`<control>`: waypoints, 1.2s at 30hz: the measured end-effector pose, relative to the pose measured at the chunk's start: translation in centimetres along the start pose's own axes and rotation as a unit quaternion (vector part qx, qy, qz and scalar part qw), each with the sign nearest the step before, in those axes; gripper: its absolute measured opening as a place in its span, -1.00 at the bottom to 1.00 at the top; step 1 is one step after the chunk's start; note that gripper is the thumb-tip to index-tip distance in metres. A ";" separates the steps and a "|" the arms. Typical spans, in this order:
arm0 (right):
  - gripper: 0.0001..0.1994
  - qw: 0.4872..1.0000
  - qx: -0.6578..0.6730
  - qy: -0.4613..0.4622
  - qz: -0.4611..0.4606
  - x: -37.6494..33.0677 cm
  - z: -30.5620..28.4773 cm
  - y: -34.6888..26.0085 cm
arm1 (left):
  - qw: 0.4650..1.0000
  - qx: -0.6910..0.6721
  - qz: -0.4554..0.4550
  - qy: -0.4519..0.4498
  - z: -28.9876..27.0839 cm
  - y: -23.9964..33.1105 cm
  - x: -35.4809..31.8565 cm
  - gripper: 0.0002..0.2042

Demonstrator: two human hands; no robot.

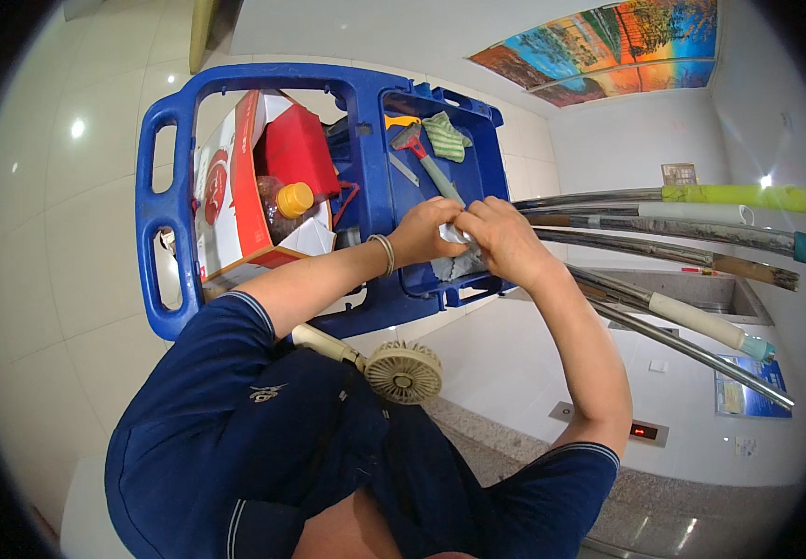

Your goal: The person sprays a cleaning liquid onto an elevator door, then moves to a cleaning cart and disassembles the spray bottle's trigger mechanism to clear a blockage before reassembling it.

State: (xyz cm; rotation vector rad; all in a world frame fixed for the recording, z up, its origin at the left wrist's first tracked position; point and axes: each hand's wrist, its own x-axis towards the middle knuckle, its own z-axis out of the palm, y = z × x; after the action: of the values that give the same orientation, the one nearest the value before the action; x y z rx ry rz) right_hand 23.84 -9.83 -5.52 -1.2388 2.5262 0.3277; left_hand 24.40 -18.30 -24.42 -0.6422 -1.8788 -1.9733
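Observation:
My left hand (419, 233), with a bangle at its wrist, and my right hand (505, 240) meet over the tray of a blue cleaning cart (366, 168). Both have their fingers closed on a small white crumpled piece (456, 235); whether it is paper, plastic or cloth I cannot tell. Beyond my hands lies a scraper (436, 174) with a red head and grey-green handle, its lower end hidden by my fingers. Near it are a green striped cloth (446, 137) and a yellow-handled tool (402, 121). Below my hands shows a greyish crumpled piece (459, 267).
In the cart's left frame stands a white-and-red carton (228, 186) with a red box (299, 149) and a yellow-capped bottle (289, 205). Several long poles (645, 224) stick out at the right. A small fan (403, 371) hangs at my chest.

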 end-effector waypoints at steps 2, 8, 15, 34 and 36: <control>-0.60 0.999 -0.019 0.028 0.025 -0.3 -0.4 0.1 | 1.000 -0.004 0.005 0.004 0.1 -0.5 0.1 -0.65; -0.70 0.983 -0.052 -0.027 0.172 1.4 -0.1 -0.6 | 1.000 0.015 0.006 0.009 0.2 -0.2 0.1 -0.66; -0.58 0.994 -0.012 0.110 0.007 1.0 -0.6 -0.9 | 0.999 0.014 -0.022 0.026 0.0 -0.4 0.3 -0.69; -0.63 0.984 0.094 0.146 0.036 -0.1 -1.9 -1.3 | 0.998 0.019 0.021 0.063 0.2 0.0 0.5 -0.70; -0.53 0.975 0.043 0.204 0.079 0.3 -1.4 -1.7 | 0.997 0.027 0.037 0.057 0.1 -0.3 0.4 -0.69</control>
State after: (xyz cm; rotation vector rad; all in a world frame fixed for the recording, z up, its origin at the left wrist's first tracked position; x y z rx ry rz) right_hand 24.78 -11.56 -4.46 -1.1718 2.9581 -0.0087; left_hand 23.90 -18.19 -24.40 -0.5627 -1.8068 -1.8661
